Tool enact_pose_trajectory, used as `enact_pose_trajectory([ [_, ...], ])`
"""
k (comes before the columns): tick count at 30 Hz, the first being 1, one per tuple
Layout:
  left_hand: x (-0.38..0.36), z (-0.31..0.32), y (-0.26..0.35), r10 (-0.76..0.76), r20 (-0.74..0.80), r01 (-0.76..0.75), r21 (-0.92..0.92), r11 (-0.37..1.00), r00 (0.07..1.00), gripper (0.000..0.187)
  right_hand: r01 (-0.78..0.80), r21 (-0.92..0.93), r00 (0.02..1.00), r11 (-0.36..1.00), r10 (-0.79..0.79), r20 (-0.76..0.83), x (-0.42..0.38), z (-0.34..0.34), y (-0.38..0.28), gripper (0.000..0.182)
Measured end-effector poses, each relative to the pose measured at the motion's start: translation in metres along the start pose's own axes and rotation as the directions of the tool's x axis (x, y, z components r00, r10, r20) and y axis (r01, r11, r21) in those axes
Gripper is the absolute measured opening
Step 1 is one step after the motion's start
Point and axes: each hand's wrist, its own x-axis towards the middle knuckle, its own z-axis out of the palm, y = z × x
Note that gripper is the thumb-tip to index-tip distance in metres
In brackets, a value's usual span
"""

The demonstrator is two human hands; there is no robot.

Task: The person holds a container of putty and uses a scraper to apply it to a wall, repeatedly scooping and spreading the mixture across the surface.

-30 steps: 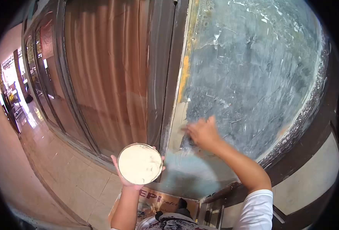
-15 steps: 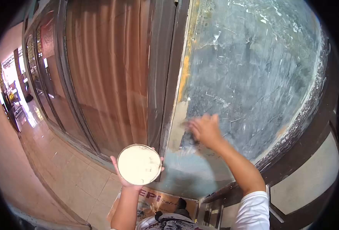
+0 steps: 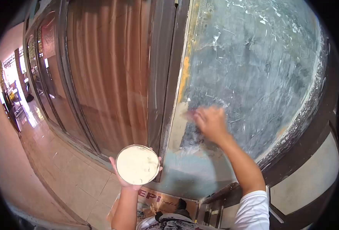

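Note:
My left hand (image 3: 126,182) holds up a round container of cream-coloured paste (image 3: 137,165) from below, fingers wrapped round its sides. The paste has a mostly smooth top with a few marks near its right edge. My right hand (image 3: 211,122) is closed at the lower left of the grey, scuffed wall (image 3: 254,76). Motion blurs its fingertips, and what they grip is too smeared to name. Just left of those fingers, a beige strip of paste (image 3: 177,128) runs down the wall beside the dark wooden frame.
A glass pane with a brown curtain (image 3: 108,76) fills the left. Printed cardboard (image 3: 150,197) lies on the tiled floor (image 3: 77,176) near my feet. A dark panelled door (image 3: 307,172) stands at the lower right. A bright opening shows far left.
My right hand has moved slightly up and to the right along the wall. My left hand and the container have shifted very slightly left.

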Motion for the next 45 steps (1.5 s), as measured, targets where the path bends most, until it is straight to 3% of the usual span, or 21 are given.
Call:
enact_pose_trajectory([
  [4,-0.003,-0.001,-0.002,0.009,-0.099,-0.010,-0.009,1.000,0.995,0.117,-0.221,0.252,0.901,0.942,0.296,-0.318,0.030,-0.048,-0.002,0.018],
  [7,-0.005,-0.005,-0.002,0.001,-0.080,-0.005,-0.041,0.999,0.997,0.117,0.037,0.108,0.999,0.993,-0.035,-0.014,-0.025,0.004,-0.014,0.022],
  [9,-0.007,-0.004,-0.003,0.012,-0.089,-0.013,-0.008,1.000,0.996,0.118,0.002,0.065,0.889,0.998,-0.032,0.456,-0.073,0.039,-0.024,0.023],
  [10,-0.007,-0.002,-0.003,0.015,-0.088,-0.015,-0.006,1.000,0.996,0.118,0.004,0.067,0.890,0.998,-0.034,0.454,-0.074,0.045,-0.020,0.023],
  [13,-0.002,0.003,-0.002,0.005,-0.063,-0.007,-0.033,0.999,0.998,0.115,0.224,-0.153,0.968,0.962,-0.202,0.149,-0.036,0.028,0.004,0.016],
  [15,-0.001,0.002,0.001,0.022,-0.076,-0.022,-0.001,1.000,0.997,0.115,-0.081,0.028,0.953,0.996,0.085,-0.291,0.019,-0.027,0.012,0.018],
  [17,-0.002,0.001,0.003,0.051,-0.119,-0.048,0.032,0.998,0.992,0.116,-0.272,0.558,0.705,0.784,0.557,-0.439,0.037,-0.048,0.018,0.020],
  [18,-0.002,0.001,0.003,0.055,-0.117,-0.052,0.033,0.998,0.992,0.116,-0.268,0.560,0.706,0.784,0.555,-0.440,0.032,-0.046,0.015,0.020],
  [21,-0.005,-0.001,0.003,0.053,-0.040,-0.053,0.012,0.999,0.998,0.115,-0.029,0.136,0.983,0.990,0.053,-0.175,-0.015,-0.012,-0.010,0.021],
  [22,-0.007,-0.001,0.002,0.054,-0.043,-0.053,0.011,0.999,0.998,0.115,0.161,0.074,0.985,0.984,-0.156,-0.069,-0.038,0.017,-0.015,0.021],
  [25,-0.009,0.001,0.002,0.036,-0.101,-0.036,0.008,0.999,0.994,0.115,0.181,0.088,0.902,0.979,-0.201,0.381,-0.079,0.048,-0.027,0.022],
  [27,-0.007,-0.003,0.004,0.037,-0.078,-0.034,0.031,0.999,0.996,0.116,0.273,-0.165,0.936,0.948,-0.222,0.273,-0.056,0.046,-0.005,0.021],
  [29,-0.003,-0.004,0.005,0.025,-0.053,-0.023,0.038,0.999,0.998,0.118,-0.098,0.057,0.972,0.994,0.108,-0.208,0.010,-0.009,0.007,0.020],
  [32,-0.003,0.002,0.006,0.035,-0.109,-0.035,0.008,0.999,0.993,0.118,-0.302,0.413,0.780,0.859,0.472,-0.410,0.038,-0.053,0.008,0.017],
  [34,-0.005,0.005,0.006,0.038,-0.096,-0.036,0.030,0.999,0.995,0.118,-0.106,0.256,0.918,0.961,0.194,-0.346,0.030,-0.051,-0.004,0.016],
  [36,-0.007,0.003,0.006,0.044,-0.119,-0.043,0.018,0.999,0.992,0.117,0.093,0.119,0.994,0.989,-0.099,0.052,-0.017,-0.008,-0.019,0.017],
  [40,-0.007,-0.006,0.009,0.022,-0.082,-0.019,0.031,0.999,0.996,0.114,0.243,0.090,0.761,0.966,-0.248,0.600,-0.080,0.043,-0.033,0.021],
  [42,-0.004,-0.006,0.013,0.034,-0.043,-0.030,0.075,0.997,0.999,0.114,0.140,-0.137,0.911,0.981,-0.073,0.407,-0.044,0.040,-0.008,0.024],
  [43,-0.004,-0.005,0.014,0.036,-0.075,-0.029,0.089,0.996,0.997,0.114,0.181,-0.129,0.982,0.975,-0.185,-0.023,-0.009,0.016,0.013,0.025],
  [44,-0.006,-0.003,0.015,0.038,-0.111,-0.027,0.102,0.994,0.993,0.114,-0.214,0.076,0.958,0.974,0.224,-0.181,0.025,-0.021,0.005,0.024],
  [45,-0.005,0.004,0.014,0.026,-0.135,-0.021,0.036,0.999,0.990,0.115,-0.279,0.269,0.891,0.922,0.353,-0.286,0.047,-0.049,0.009,0.022],
])
